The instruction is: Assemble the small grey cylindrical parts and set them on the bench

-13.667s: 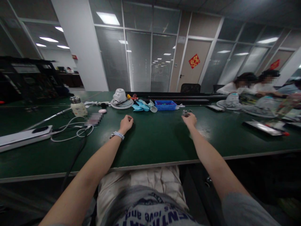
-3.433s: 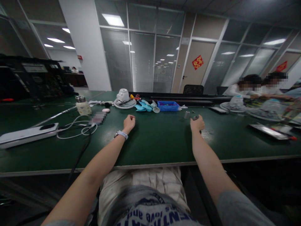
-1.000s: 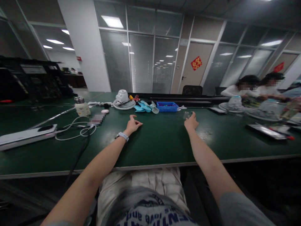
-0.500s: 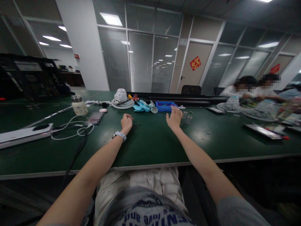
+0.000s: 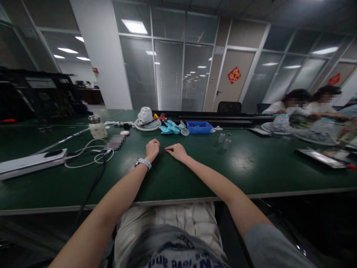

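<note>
On the green table (image 5: 192, 182) my left hand (image 5: 152, 149) rests with its fingers curled in; what they hold, if anything, is hidden. A watch sits on that wrist. My right hand (image 5: 177, 152) is close beside it, thumb and forefinger pinched at the tabletop around a tiny dark piece too small to make out. Beyond the hands lie light-blue fan blades (image 5: 169, 127) and a blue plastic basket (image 5: 199, 130) with small items in it. Two short metallic cylinders (image 5: 227, 144) stand to the right of my right hand.
A white fan head with its grille (image 5: 147, 123) lies behind my left hand. Leftward are a bottle (image 5: 97, 129), a phone (image 5: 115, 142), cables and a white power strip (image 5: 33, 162). Far right, two people work near other fan parts and a tablet (image 5: 322, 158).
My right hand has moved from the blue basket leftward and nearer, closing from spread fingers to a pinch where a tiny dark piece lay. My left hand stays curled in place.
</note>
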### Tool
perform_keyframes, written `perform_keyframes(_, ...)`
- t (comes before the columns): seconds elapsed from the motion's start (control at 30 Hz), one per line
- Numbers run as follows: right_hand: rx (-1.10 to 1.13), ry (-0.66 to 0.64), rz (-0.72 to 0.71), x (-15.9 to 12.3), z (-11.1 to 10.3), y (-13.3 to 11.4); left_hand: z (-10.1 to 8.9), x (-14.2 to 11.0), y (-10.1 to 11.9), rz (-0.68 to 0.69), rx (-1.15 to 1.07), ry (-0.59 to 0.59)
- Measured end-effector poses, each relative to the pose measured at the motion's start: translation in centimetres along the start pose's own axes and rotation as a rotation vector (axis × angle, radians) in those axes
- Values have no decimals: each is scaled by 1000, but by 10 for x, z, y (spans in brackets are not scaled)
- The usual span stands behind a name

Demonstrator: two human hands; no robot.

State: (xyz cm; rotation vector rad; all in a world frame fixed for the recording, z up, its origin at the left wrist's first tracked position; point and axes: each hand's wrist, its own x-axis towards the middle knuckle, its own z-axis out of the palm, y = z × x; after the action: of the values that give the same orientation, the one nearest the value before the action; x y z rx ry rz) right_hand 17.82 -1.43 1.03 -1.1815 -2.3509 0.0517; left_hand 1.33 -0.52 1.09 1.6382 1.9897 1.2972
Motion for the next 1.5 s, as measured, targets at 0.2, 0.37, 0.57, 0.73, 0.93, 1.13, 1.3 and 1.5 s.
perform_keyframes(0.2,-168,282,128,-24,-55,38,-1,-2,3,16,-23,-17)
perform_keyframes(0.37,-360,610,558,-62,-121,122,1,-1,1,42,-9,-88)
perform_keyframes(0.57,-329,634,922,-96,-135,166,-1,-2,2,60,7,-93)
perform_keyframes(0.73,-296,606,995,-96,-133,162,-4,-5,4,65,25,-88)
perform_keyframes(0.93,-282,590,1015,-96,-133,163,-2,-4,5,64,37,-104)
perform_keyframes(1.13,-280,620,970,-97,-132,165,0,-2,3,79,50,-112)
perform_keyframes(1.3,-263,612,1010,-97,-135,161,0,-2,3,71,55,-127)
perform_keyframes(1.5,-281,612,1004,-97,-134,161,-2,-5,6,75,70,-125)
